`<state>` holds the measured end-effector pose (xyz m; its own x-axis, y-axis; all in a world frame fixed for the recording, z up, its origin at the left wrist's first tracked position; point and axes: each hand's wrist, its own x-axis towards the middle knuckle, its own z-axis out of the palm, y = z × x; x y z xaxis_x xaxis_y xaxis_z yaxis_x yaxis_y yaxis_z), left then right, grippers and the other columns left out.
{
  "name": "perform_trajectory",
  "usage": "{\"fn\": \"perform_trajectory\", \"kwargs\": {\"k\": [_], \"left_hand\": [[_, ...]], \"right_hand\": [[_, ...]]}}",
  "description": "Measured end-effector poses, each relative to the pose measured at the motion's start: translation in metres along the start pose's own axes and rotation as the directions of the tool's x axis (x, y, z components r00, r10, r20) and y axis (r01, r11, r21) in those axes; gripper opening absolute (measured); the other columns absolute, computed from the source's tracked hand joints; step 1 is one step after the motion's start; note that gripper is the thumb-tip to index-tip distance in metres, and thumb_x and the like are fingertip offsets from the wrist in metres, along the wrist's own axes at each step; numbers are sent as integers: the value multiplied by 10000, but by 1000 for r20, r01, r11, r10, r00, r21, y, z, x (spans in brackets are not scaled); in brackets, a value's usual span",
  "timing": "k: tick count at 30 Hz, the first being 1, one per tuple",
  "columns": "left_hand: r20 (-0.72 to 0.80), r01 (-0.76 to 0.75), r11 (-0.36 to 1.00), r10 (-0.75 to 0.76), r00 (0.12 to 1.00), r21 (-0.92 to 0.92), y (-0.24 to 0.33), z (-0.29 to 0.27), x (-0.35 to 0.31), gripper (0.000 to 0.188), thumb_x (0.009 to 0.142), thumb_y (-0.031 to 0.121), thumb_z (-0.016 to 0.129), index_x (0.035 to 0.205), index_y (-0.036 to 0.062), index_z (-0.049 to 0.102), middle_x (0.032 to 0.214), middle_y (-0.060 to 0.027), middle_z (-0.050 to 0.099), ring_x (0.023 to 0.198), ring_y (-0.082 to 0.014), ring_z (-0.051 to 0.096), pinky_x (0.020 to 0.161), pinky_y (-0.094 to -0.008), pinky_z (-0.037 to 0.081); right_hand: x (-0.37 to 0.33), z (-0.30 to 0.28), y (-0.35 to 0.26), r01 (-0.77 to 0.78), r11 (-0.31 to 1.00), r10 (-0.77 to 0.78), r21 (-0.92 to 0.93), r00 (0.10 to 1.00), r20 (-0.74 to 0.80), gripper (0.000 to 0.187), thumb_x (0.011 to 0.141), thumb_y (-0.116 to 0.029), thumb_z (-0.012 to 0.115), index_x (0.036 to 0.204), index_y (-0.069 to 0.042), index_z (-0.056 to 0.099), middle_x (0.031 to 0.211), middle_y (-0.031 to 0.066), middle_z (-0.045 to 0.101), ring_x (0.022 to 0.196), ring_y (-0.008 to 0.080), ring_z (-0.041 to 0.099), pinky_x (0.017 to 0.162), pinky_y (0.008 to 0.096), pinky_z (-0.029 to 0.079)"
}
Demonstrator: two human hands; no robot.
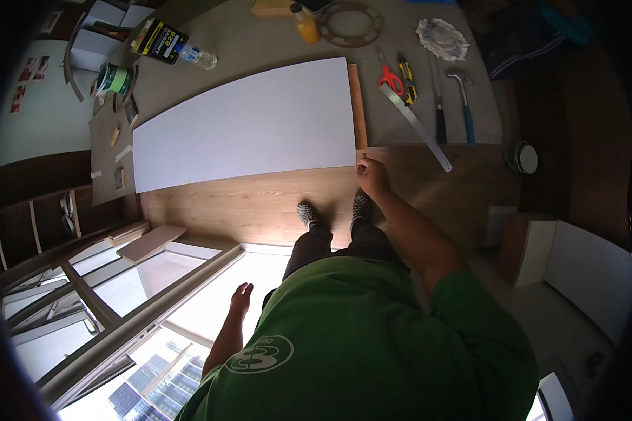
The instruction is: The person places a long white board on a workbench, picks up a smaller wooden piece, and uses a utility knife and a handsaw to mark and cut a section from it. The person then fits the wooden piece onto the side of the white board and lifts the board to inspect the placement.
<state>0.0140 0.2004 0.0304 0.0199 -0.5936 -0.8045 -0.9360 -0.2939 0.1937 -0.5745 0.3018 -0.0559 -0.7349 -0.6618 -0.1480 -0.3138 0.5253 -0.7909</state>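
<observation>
A long white panel (249, 123) lies on the grey-covered table, with a narrow brown wooden strip (359, 105) showing along its right end. My right hand (373, 177) is just off the panel's near right corner, below the strip. Its fingers are closed in a pinch, and a tiny brownish bit shows at the fingertips, too small to name. Down by my side, away from the table, hangs my left hand (241, 300), fingers stretched out and holding nothing.
Right of the panel lie a steel ruler (418, 130), red-handled scissors (391, 81), a yellow utility knife (407, 78) and a hammer (465, 105). A bottle of orange liquid (305, 27), a clear bottle (200, 57) and an adhesive can (160, 42) stand farther back. Windows (147, 277) are at left.
</observation>
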Motion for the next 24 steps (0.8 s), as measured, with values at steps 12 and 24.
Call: {"fn": "perform_trajectory", "kwargs": {"k": [12,24], "left_hand": [[9,34,999,-33,999,-22,-2,2,-5,645,989,524,607,1454,83,535,1482,-178,546,1407,-310,482,1164,-408,374],[4,8,1000,-8,1000,-26,2,1,4,654,989,524,606,1456,73,529,1482,-180,546,1401,-315,487,1158,-408,379]], "right_hand": [[3,1,-10,36,991,-38,-127,999,-14,130,842,-175,669,856,-51,635,860,179,686,841,381,683,735,468,540],[18,8,41,-180,966,182,-185,983,-7,153,849,-178,649,867,-27,632,891,206,696,860,422,678,807,467,546]]}}
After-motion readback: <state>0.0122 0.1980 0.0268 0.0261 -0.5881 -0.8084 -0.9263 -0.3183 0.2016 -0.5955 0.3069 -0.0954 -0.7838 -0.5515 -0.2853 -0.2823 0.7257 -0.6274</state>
